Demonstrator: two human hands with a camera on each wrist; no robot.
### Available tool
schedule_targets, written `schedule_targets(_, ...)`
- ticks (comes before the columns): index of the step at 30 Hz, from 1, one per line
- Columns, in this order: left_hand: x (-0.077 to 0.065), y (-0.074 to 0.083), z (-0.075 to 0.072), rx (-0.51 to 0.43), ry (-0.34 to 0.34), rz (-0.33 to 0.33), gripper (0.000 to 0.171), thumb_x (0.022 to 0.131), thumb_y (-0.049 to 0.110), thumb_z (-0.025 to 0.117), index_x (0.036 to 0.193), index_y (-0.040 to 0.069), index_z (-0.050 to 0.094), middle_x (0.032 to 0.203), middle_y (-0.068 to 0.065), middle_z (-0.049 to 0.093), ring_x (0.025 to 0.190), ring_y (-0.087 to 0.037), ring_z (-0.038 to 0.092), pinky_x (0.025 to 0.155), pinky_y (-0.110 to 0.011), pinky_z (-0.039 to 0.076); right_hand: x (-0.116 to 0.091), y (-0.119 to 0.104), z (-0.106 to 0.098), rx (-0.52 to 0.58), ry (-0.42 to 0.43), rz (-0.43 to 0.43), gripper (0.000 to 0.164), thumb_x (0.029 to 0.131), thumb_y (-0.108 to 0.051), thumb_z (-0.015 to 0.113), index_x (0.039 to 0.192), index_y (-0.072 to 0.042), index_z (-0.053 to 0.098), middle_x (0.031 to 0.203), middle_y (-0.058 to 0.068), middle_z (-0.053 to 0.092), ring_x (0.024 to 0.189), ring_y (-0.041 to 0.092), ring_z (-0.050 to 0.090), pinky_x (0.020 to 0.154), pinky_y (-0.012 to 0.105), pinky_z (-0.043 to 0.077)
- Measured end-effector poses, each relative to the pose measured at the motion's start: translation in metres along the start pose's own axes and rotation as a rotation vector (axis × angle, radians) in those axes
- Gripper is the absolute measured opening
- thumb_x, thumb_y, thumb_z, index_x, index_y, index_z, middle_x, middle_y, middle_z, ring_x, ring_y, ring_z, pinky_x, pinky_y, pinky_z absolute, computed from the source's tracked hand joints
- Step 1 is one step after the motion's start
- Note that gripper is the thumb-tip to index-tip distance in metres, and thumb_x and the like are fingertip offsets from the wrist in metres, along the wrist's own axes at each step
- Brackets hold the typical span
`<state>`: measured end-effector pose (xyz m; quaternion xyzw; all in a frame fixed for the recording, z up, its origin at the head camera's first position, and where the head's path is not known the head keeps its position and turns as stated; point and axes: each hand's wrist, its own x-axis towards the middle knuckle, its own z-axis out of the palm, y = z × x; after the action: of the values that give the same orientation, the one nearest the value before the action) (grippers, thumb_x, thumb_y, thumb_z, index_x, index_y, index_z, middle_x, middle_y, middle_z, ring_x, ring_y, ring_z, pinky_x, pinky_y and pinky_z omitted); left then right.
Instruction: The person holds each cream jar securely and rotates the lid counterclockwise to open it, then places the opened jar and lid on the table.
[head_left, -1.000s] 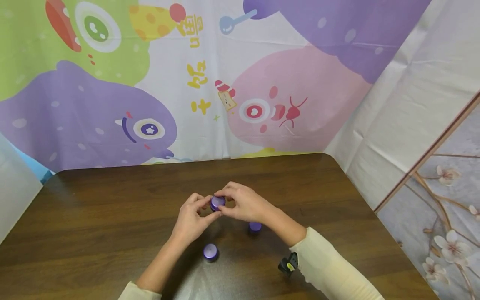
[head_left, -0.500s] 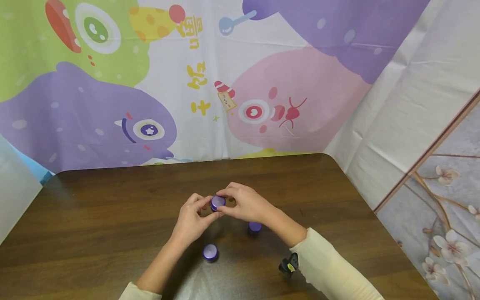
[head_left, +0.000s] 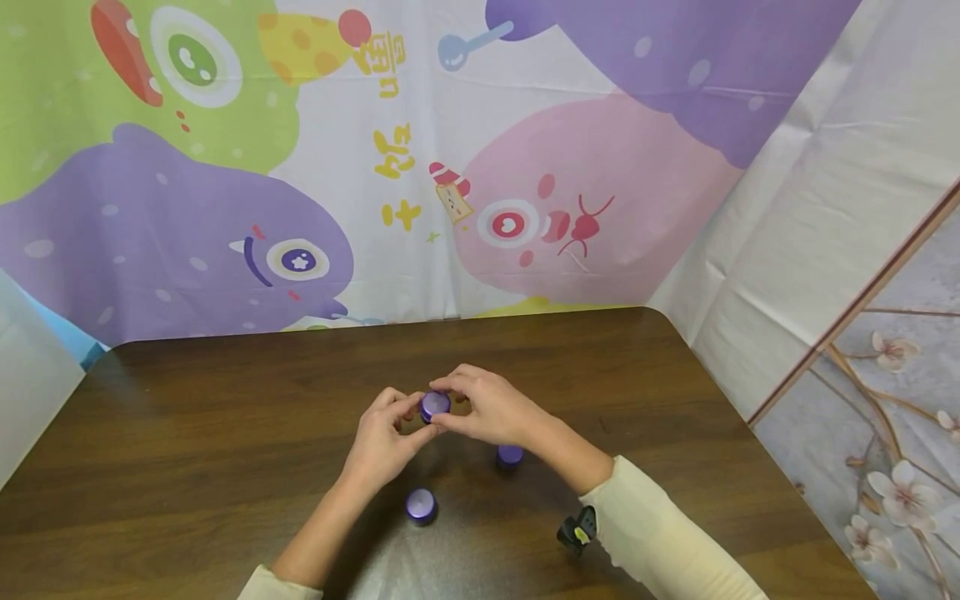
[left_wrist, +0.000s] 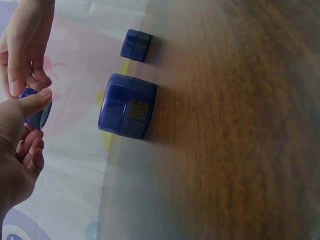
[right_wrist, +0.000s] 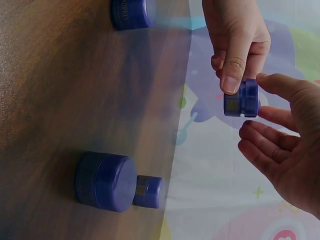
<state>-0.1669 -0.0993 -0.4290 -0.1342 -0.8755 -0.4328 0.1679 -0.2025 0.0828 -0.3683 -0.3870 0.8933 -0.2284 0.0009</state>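
Observation:
Both hands meet on a small purple jar (head_left: 435,407) above the table. My left hand (head_left: 386,437) pinches the jar's body between thumb and fingers. With thumb and fingertips, my right hand (head_left: 487,406) grips the lid (right_wrist: 251,97) from the other side. In the right wrist view a narrow groove shows between lid and body. Another purple jar (head_left: 422,505) stands upright on the table nearer the person. A further jar (head_left: 510,455) stands by the right wrist, partly overlapped by the arm.
The right wrist view has a large jar (right_wrist: 105,181) with a smaller jar (right_wrist: 149,191) close behind it. These stand on the brown wooden table (head_left: 225,433). A cartoon-printed cloth (head_left: 405,275) hangs along the table's far edge.
The right thumb and fingertips shift slightly around the lid, and the jar moves very little. The standing jars stay where they were.

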Motion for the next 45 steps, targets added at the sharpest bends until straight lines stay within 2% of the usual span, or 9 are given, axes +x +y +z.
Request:
schedule_targets(5, 0.0003, 0.0008, 0.0004, -0.001, -0.001, 0.001, 0.044, 0.071, 0.023, 0.082, 0.107, 0.002, 0.069, 0.083, -0.006, 0.054, 0.067, -0.014, 0.041, 0.056, -0.020, 0.035, 0.0002, -0.0003, 0.0007, -0.006, 0.002, 0.034, 0.039, 0.084, -0.028, 0.069, 0.117, -0.008, 0.064, 0.099, 0.000, 0.061, 0.086, 0.009, 0.058, 0.069, 0.017, 0.046)
schedule_targets(14, 0.0003, 0.0015, 0.0010, 0.002, 0.010, 0.019, 0.040, 0.071, 0.018, 0.082, 0.105, 0.002, 0.070, 0.081, -0.005, 0.053, 0.066, -0.014, 0.043, 0.056, -0.020, 0.036, 0.0002, 0.0000, -0.0001, 0.014, -0.008, -0.023, 0.042, 0.084, -0.025, 0.068, 0.121, -0.007, 0.061, 0.100, 0.002, 0.061, 0.088, 0.016, 0.060, 0.070, 0.018, 0.045)
schedule_targets(19, 0.0007, 0.0013, 0.0013, 0.000, 0.010, 0.018, 0.037, 0.071, 0.019, 0.081, 0.104, 0.004, 0.070, 0.080, -0.005, 0.053, 0.066, -0.014, 0.043, 0.056, -0.020, 0.036, -0.0007, -0.0007, -0.0010, 0.020, 0.001, -0.005, 0.044, 0.084, -0.027, 0.069, 0.122, -0.007, 0.060, 0.105, 0.003, 0.061, 0.092, 0.011, 0.060, 0.074, 0.018, 0.048)
schedule_targets(23, 0.0007, 0.0016, 0.0010, -0.002, 0.002, 0.009, 0.039, 0.071, 0.021, 0.081, 0.105, 0.005, 0.070, 0.081, -0.005, 0.053, 0.066, -0.013, 0.041, 0.056, -0.020, 0.035, 0.0003, -0.0010, -0.0007, 0.011, 0.012, 0.005, 0.038, 0.084, -0.027, 0.070, 0.116, -0.007, 0.064, 0.099, 0.001, 0.061, 0.087, 0.008, 0.058, 0.070, 0.017, 0.047)
schedule_targets(29, -0.0001, 0.0023, 0.0007, 0.003, -0.013, -0.005, 0.046, 0.071, 0.020, 0.081, 0.110, 0.000, 0.068, 0.081, -0.004, 0.052, 0.067, -0.015, 0.042, 0.057, -0.020, 0.035, 0.0019, -0.0001, 0.0006, 0.000, -0.018, -0.019, 0.035, 0.084, -0.024, 0.069, 0.116, -0.009, 0.065, 0.101, 0.000, 0.061, 0.085, 0.006, 0.055, 0.072, 0.017, 0.047)
schedule_targets(33, -0.0005, 0.0020, 0.0004, 0.002, -0.017, -0.012, 0.050, 0.072, 0.019, 0.081, 0.113, -0.004, 0.065, 0.083, -0.005, 0.053, 0.067, -0.016, 0.043, 0.057, -0.020, 0.036, 0.0018, -0.0002, 0.0000, 0.011, -0.039, -0.029, 0.038, 0.084, -0.023, 0.068, 0.119, -0.009, 0.063, 0.107, 0.002, 0.060, 0.090, 0.011, 0.058, 0.075, 0.020, 0.048)
schedule_targets(39, 0.0003, 0.0015, 0.0005, 0.003, -0.005, 0.002, 0.039, 0.072, 0.019, 0.081, 0.105, 0.004, 0.070, 0.081, -0.005, 0.052, 0.067, -0.015, 0.043, 0.057, -0.020, 0.036, 0.0010, -0.0005, -0.0001, 0.016, -0.013, -0.012, 0.041, 0.084, -0.025, 0.070, 0.120, -0.007, 0.062, 0.106, 0.003, 0.060, 0.091, 0.011, 0.059, 0.075, 0.019, 0.049)
schedule_targets(45, 0.0005, 0.0003, 0.0008, 0.010, -0.008, 0.007, 0.038, 0.071, 0.021, 0.081, 0.105, 0.007, 0.070, 0.081, -0.003, 0.052, 0.067, -0.013, 0.042, 0.057, -0.020, 0.036, 0.0020, -0.0022, -0.0005, 0.003, -0.005, 0.009, 0.034, 0.085, -0.025, 0.069, 0.113, -0.007, 0.066, 0.098, 0.001, 0.060, 0.085, 0.009, 0.057, 0.070, 0.017, 0.047)
